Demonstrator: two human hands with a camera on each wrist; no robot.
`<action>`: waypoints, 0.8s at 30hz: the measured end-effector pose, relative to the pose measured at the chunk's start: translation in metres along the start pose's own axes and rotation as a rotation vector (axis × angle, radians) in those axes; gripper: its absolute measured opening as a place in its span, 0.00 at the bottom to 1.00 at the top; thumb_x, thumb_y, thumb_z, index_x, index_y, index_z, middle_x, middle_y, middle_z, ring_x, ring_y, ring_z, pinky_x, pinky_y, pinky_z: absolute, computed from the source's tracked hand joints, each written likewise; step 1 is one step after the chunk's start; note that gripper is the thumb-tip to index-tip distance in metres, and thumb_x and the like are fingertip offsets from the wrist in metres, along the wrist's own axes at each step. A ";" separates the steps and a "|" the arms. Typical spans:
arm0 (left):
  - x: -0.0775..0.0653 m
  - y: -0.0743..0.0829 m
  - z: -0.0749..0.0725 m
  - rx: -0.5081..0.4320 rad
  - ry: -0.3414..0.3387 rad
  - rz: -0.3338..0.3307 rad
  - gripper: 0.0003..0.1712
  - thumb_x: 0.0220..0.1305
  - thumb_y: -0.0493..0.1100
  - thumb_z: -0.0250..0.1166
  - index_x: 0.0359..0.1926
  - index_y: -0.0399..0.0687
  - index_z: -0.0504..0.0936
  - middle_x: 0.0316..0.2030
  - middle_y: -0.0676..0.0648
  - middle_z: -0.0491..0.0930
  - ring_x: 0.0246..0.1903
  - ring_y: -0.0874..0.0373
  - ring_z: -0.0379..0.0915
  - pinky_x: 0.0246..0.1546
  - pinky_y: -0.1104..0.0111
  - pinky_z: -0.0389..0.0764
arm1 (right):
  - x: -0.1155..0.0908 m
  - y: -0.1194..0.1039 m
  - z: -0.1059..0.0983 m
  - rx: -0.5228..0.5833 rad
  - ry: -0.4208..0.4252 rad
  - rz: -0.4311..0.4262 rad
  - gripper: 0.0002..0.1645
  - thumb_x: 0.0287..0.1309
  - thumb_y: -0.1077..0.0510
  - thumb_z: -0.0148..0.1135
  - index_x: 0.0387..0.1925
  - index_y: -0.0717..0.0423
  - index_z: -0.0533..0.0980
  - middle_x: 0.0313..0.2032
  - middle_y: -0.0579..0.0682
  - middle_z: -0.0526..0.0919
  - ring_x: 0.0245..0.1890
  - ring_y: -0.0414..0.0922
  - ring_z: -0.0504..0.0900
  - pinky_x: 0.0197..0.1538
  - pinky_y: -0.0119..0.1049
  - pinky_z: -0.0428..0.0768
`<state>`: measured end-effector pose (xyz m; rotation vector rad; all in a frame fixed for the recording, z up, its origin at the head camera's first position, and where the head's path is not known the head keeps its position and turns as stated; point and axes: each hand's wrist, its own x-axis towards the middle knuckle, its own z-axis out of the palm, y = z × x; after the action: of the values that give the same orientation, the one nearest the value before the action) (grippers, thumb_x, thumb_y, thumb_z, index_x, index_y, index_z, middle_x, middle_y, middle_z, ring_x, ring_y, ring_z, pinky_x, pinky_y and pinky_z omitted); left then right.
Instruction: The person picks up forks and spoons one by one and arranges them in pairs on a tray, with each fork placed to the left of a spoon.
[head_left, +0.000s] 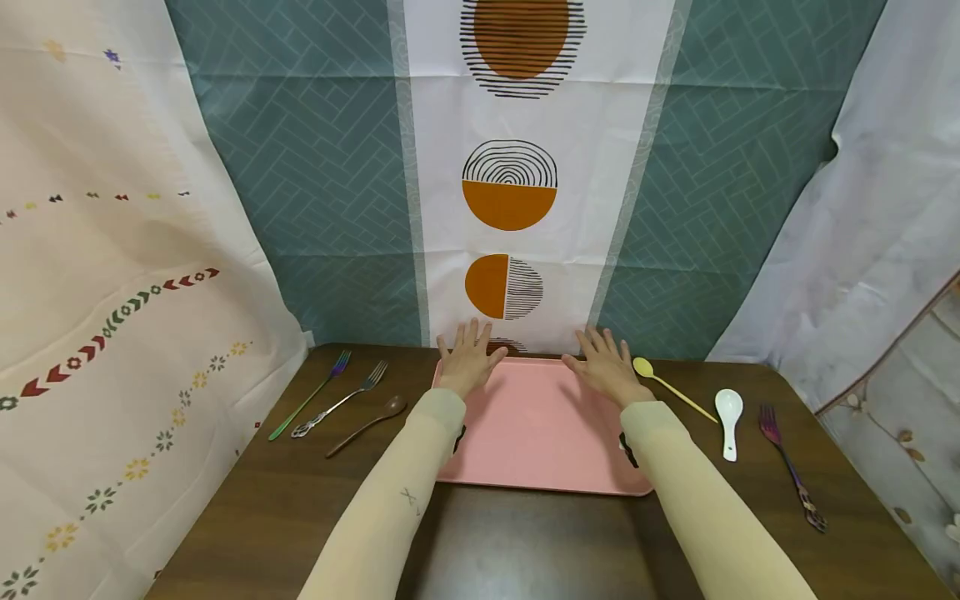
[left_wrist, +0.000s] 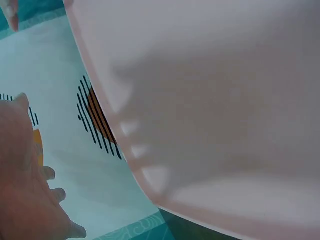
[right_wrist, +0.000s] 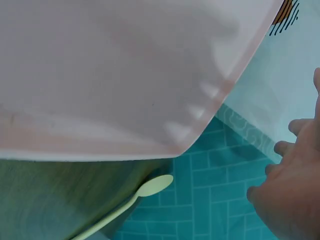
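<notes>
A pink rectangular tray lies on the dark wooden table. Above its far left corner my left hand reaches forward with the fingers spread. My right hand does the same over the far right corner, its fingers apart. Both hands are bare and hold nothing. In the wrist views, the left hand and the right hand show apart from the tray rim, and hand shadows fall across the tray surface. The tray's sides are partly covered by my sleeves.
Left of the tray lie a green-handled fork, a silver fork and a brown spoon. On the right are a yellow spoon, a white spoon and a purple fork. Patterned cloth hangs behind the table.
</notes>
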<state>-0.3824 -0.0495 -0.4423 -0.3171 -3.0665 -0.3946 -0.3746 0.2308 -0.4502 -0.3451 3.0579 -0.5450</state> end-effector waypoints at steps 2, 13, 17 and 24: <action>-0.002 -0.002 0.000 0.011 0.012 0.005 0.43 0.79 0.70 0.39 0.85 0.57 0.47 0.83 0.45 0.40 0.82 0.43 0.34 0.75 0.33 0.37 | -0.002 0.003 -0.001 -0.002 -0.004 0.006 0.52 0.76 0.26 0.34 0.84 0.54 0.42 0.82 0.61 0.37 0.81 0.65 0.31 0.75 0.68 0.29; 0.003 -0.015 0.001 -0.002 -0.003 0.003 0.45 0.78 0.71 0.41 0.85 0.57 0.47 0.83 0.46 0.40 0.82 0.44 0.34 0.75 0.34 0.34 | -0.007 0.013 -0.007 0.072 -0.002 -0.022 0.51 0.78 0.29 0.36 0.83 0.58 0.43 0.81 0.65 0.37 0.80 0.67 0.31 0.76 0.67 0.31; 0.005 -0.019 0.000 -0.021 -0.006 0.001 0.44 0.78 0.70 0.41 0.85 0.56 0.47 0.83 0.45 0.39 0.82 0.43 0.34 0.74 0.33 0.33 | -0.013 0.015 -0.011 0.108 -0.004 -0.049 0.50 0.79 0.31 0.38 0.83 0.62 0.44 0.80 0.70 0.37 0.79 0.70 0.32 0.76 0.68 0.33; 0.005 -0.028 0.000 -0.012 -0.030 -0.022 0.46 0.77 0.72 0.40 0.85 0.58 0.45 0.84 0.47 0.38 0.82 0.45 0.32 0.75 0.34 0.34 | -0.018 0.021 -0.011 0.122 -0.012 -0.072 0.48 0.81 0.36 0.39 0.82 0.66 0.44 0.79 0.75 0.38 0.78 0.74 0.34 0.75 0.70 0.36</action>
<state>-0.3926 -0.0750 -0.4491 -0.2919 -3.1003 -0.4130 -0.3618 0.2579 -0.4480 -0.4541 2.9929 -0.7254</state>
